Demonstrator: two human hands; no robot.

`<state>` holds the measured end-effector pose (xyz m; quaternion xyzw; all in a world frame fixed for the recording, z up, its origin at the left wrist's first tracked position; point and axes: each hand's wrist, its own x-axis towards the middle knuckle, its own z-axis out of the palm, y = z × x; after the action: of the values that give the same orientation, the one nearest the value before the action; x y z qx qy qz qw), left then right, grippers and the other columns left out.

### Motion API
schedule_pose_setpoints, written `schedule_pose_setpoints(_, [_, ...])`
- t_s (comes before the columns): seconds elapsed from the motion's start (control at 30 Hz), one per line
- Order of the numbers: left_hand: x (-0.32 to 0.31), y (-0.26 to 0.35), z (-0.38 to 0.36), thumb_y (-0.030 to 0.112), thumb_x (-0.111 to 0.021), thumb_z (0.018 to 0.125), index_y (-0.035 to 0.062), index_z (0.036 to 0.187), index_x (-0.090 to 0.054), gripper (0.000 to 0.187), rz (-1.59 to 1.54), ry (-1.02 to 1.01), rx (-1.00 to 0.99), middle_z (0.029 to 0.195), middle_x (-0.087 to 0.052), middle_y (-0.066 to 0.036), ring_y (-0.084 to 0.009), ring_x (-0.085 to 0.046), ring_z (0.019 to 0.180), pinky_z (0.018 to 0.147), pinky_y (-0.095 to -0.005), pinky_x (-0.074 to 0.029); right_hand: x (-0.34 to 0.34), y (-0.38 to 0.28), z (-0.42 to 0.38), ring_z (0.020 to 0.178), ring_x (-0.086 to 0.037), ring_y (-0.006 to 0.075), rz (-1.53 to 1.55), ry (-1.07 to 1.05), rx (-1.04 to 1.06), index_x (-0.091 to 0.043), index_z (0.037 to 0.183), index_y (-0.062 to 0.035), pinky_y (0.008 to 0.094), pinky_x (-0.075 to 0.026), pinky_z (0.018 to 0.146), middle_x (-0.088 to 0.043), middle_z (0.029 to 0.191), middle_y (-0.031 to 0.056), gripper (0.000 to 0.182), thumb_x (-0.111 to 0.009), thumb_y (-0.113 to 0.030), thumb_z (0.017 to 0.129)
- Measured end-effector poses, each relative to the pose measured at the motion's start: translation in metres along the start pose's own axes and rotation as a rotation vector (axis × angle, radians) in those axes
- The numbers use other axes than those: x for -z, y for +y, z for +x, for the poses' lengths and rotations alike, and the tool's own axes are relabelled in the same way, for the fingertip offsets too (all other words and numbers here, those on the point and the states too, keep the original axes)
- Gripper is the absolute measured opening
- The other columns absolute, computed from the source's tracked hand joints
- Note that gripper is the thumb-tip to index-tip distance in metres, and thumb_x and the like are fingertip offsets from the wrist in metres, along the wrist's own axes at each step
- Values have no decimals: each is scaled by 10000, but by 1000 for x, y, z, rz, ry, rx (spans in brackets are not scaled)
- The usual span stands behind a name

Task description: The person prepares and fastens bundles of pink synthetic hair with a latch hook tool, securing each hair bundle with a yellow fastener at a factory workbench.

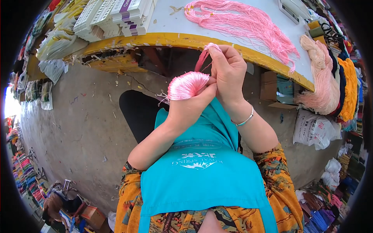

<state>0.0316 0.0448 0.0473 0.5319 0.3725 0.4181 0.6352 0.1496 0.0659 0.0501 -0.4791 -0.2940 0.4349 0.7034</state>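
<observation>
A thick bundle of shiny pink thread (186, 86) arches over my left hand (185, 110), which is closed around it. Some loose ends stick out at the bundle's left side. Just to the right and a little higher, my right hand (230, 73) pinches a looped end of pink thread (203, 58) between thumb and fingers. That loop stands above the bundle, and the two hands touch or nearly touch. On the white tabletop (167, 19) in front lies a long, spread hank of pink thread (244, 23).
Stacks of white printed cards (116, 17) stand at the table's back left, beside plastic bags (58, 42). The yellow table edge (171, 39) runs before me. Peach and orange yarn hanks (347, 89) hang at the right. Below are a cardboard box (269, 87) and a white sack (314, 128).
</observation>
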Motion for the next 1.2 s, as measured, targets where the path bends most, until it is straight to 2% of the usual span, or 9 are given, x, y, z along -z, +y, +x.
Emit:
schedule_pose_setpoints(0.13, [1,11,-6,53,-673,875,-22,981,-701,133,-157,-50,114,702,-575,57,-3,-454,629,526,-189,-365,-1,-5,1,626,-512,7,97,14,-40,-634,874,7,168,-413,547,-613,744,-18,112,-635,-98,915])
schedule_pose_setpoints(0.3, [7,19,-7,98,-675,890,0,1001,-716,154,-284,-50,188,730,-614,45,4,-467,615,518,-169,-357,1,-6,6,425,-344,4,249,-30,-145,-617,859,-25,199,-252,384,-501,582,-59,103,-636,-111,912])
schedule_pose_setpoints(0.37, [8,26,-2,110,-679,887,19,964,-715,124,-315,65,244,680,-580,52,-4,-451,557,477,-179,-337,7,-9,5,422,-334,7,287,-93,-195,-616,866,-24,199,-251,387,-480,568,-61,107,-642,-120,906])
schedule_pose_setpoints(0.57, [23,23,12,129,-697,878,24,914,-688,111,-321,130,126,653,-552,56,-1,-407,521,444,-180,-283,22,-19,1,445,-291,6,226,-290,-294,-646,882,-16,204,-216,419,-442,559,-71,121,-649,-136,889])
schedule_pose_setpoints(0.63, [22,28,14,130,-692,881,25,912,-689,110,-315,117,124,670,-571,51,-1,-436,540,453,-175,-306,26,-20,0,453,-303,5,195,-309,-295,-648,885,-16,201,-221,421,-453,567,-71,118,-648,-134,887])
schedule_pose_setpoints(0.73, [19,32,15,77,-640,902,2,916,-674,83,-281,118,152,587,-489,55,-6,-347,472,440,-195,-229,29,-22,-2,469,-336,2,155,-342,-308,-650,888,-16,192,-238,428,-493,594,-63,115,-647,-130,883])
schedule_pose_setpoints(0.8, [24,30,15,109,-673,887,25,889,-691,86,-245,83,158,717,-619,30,-11,-516,612,502,-173,-382,30,-23,-2,477,-355,0,144,-356,-319,-650,887,-16,184,-250,433,-522,615,-56,113,-648,-129,880])
schedule_pose_setpoints(0.97, [26,32,16,99,-669,886,7,878,-689,94,-204,38,146,720,-623,23,-20,-525,617,526,-189,-410,34,-24,-2,574,-451,-5,-13,-435,-271,-661,878,-6,166,-340,503,-609,729,-20,105,-649,-110,873])
schedule_pose_setpoints(1.2, [29,34,14,113,-675,880,5,854,-683,112,-122,5,181,720,-620,19,-32,-526,617,535,-198,-426,34,-26,-2,718,-521,26,-157,-513,-155,-656,880,12,189,-439,647,-620,781,-11,100,-633,-85,874])
